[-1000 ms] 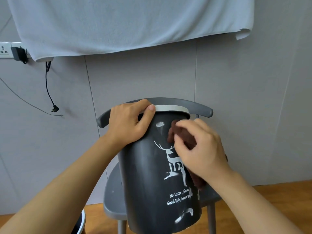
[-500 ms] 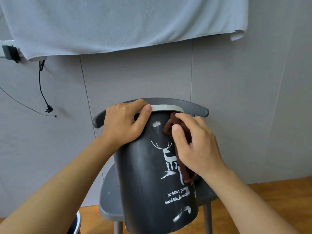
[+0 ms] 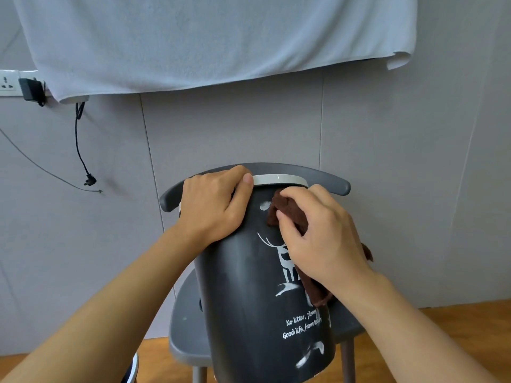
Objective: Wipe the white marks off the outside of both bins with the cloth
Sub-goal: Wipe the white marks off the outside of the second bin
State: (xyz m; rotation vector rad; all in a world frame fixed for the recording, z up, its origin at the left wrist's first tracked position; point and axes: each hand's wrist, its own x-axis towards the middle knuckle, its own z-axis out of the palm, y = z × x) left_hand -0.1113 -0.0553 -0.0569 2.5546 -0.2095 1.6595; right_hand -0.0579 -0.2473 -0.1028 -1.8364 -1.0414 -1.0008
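Note:
A dark grey bin (image 3: 249, 299) with a white rim, a white deer print and lettering stands tilted on a grey chair. My left hand (image 3: 215, 205) grips its rim at the upper left. My right hand (image 3: 318, 236) holds a brown cloth (image 3: 290, 214) against the bin's upper wall, just below the rim. A white smear (image 3: 265, 206) lies left of the cloth. More white marks (image 3: 311, 353) show near the bin's bottom. A second bin's rim (image 3: 132, 369) peeks in at the lower left edge.
The grey chair (image 3: 185, 322) stands against a grey panelled wall. A pale towel (image 3: 215, 40) hangs above. A socket strip with a black plug (image 3: 29, 88) and dangling cable is at the left. The floor (image 3: 456, 313) is wood.
My right hand has moved the cloth upward along the bin wall, from beside the deer's antlers to just under the rim. My left hand keeps its hold on the rim.

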